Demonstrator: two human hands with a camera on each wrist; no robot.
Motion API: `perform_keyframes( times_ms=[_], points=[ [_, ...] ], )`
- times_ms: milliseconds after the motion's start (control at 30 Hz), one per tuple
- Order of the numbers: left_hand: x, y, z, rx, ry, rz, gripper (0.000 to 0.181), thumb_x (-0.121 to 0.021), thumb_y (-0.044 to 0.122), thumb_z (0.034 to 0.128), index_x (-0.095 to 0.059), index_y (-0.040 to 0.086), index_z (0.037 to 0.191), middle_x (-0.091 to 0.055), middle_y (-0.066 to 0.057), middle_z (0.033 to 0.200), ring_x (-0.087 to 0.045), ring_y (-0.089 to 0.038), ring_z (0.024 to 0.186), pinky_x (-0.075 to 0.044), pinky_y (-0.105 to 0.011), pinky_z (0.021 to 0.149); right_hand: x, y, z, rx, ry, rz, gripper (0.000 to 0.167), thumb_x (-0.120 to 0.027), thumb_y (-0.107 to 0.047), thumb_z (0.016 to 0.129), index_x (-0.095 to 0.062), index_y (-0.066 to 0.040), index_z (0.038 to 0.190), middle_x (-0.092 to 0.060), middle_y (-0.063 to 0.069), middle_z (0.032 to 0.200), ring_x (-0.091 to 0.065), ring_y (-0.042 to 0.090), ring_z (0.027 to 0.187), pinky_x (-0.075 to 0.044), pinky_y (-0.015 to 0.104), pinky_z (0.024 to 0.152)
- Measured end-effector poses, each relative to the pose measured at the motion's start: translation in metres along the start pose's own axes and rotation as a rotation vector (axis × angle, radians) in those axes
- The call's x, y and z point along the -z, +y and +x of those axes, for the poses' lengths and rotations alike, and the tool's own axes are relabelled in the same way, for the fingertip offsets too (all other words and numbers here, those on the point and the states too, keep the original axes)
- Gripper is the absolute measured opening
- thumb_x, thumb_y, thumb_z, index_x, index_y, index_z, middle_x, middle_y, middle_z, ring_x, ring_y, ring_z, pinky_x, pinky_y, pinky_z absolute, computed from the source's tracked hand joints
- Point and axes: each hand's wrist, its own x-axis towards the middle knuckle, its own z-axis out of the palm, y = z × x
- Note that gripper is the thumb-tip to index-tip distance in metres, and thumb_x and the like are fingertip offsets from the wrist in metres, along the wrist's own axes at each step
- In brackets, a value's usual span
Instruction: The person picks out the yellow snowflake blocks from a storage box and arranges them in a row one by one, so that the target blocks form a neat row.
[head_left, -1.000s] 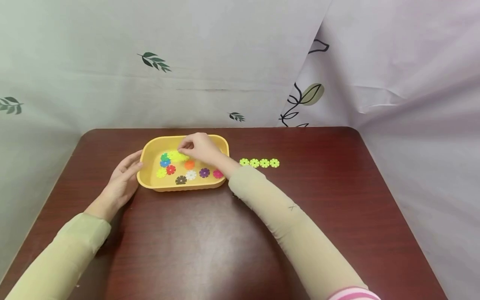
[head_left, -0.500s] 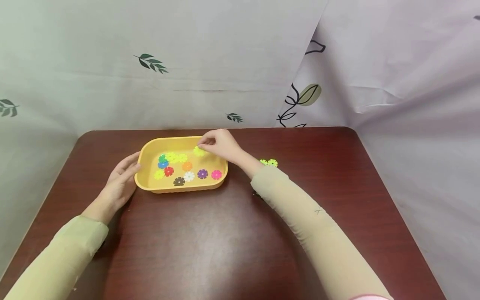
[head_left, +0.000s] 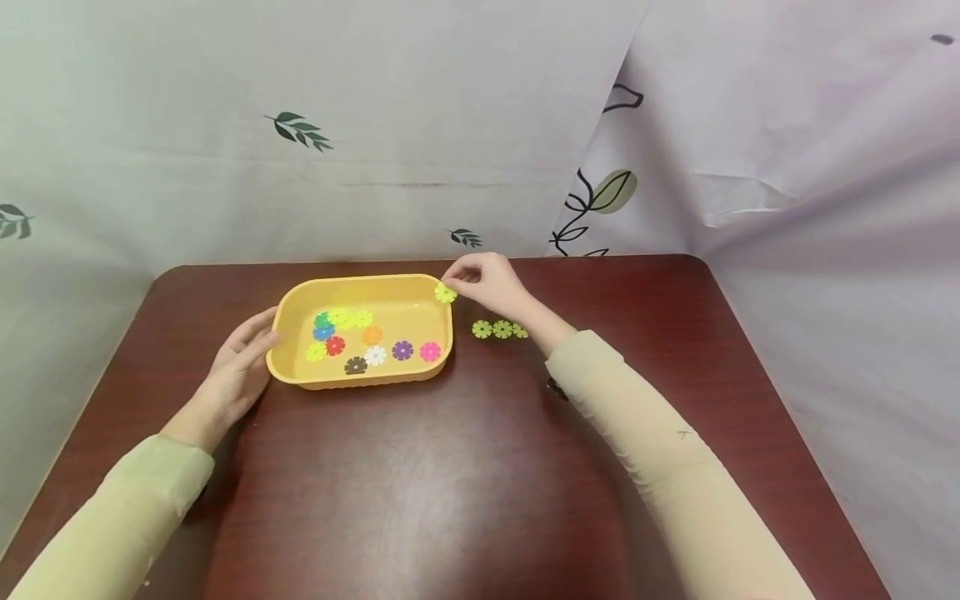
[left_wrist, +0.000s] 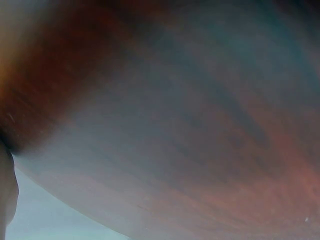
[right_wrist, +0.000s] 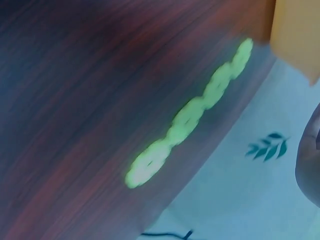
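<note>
In the head view, my right hand (head_left: 491, 282) pinches a yellow-green snowflake disc (head_left: 446, 292) between thumb and fingertips, over the right rim of a yellow plastic tray (head_left: 360, 377). My left hand (head_left: 238, 367) rests against the tray's left outer side, its fingers fairly straight. Inside the tray lie several notched discs, among them a red disc (head_left: 335, 346), a purple disc (head_left: 402, 350), a pink disc (head_left: 430, 352) and a brown disc (head_left: 356, 365). Right of the tray, a row of yellow-green discs (head_left: 502, 329) lies on the table, partly hidden by my right wrist.
The dark red wooden table (head_left: 420, 483) ends at a pale curtain (head_left: 375, 150) with leaf prints. In the right wrist view, the whole row of discs (right_wrist: 187, 120) shows near the table edge. The left wrist view is blurred, mostly table surface (left_wrist: 165, 125).
My right hand has lifted a yellow-green disc from the tray's middle and carried it rightward to the right rim. My left hand has stayed at the tray's left side.
</note>
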Motion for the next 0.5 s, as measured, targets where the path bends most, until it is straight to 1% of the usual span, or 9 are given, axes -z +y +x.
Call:
perform_keyframes(
  times_ms=[167,333,500],
  points=[
    [0.002,0.001,-0.001,-0.006,-0.004,-0.011,0.039,-0.045,-0.002,0.1111,-0.062,0.017,0.14,-0.068,0.007,0.137,-0.066,-0.003,0.124,-0.056,-0.016,0.098,0.018,0.017,-0.008,-0.017,0.044,0.024,0.012,-0.077,-0.013,0.099,-0.081,-0.003,0.105,-0.079,0.015,0.099,-0.07,0.02,0.085,-0.058,0.026,0.08],
    [0.003,0.002,0.0,-0.006,-0.008,-0.029,0.039,-0.044,-0.003,0.111,-0.063,0.017,0.139,-0.069,0.007,0.137,-0.067,-0.004,0.123,-0.056,-0.017,0.098,0.036,0.036,-0.017,-0.049,0.093,0.017,0.014,-0.076,-0.013,0.099,-0.08,-0.001,0.106,-0.08,0.017,0.1,-0.069,0.017,0.082,-0.057,0.024,0.078],
    [0.004,0.002,0.0,-0.01,0.002,-0.033,0.039,-0.044,-0.003,0.1108,-0.064,0.016,0.138,-0.07,0.007,0.136,-0.067,-0.004,0.123,-0.056,-0.017,0.098,0.054,0.055,-0.029,-0.085,0.14,0.013,0.013,-0.077,-0.011,0.099,-0.08,0.001,0.105,-0.079,0.021,0.1,-0.067,0.009,0.078,-0.055,0.019,0.075]
  ],
)
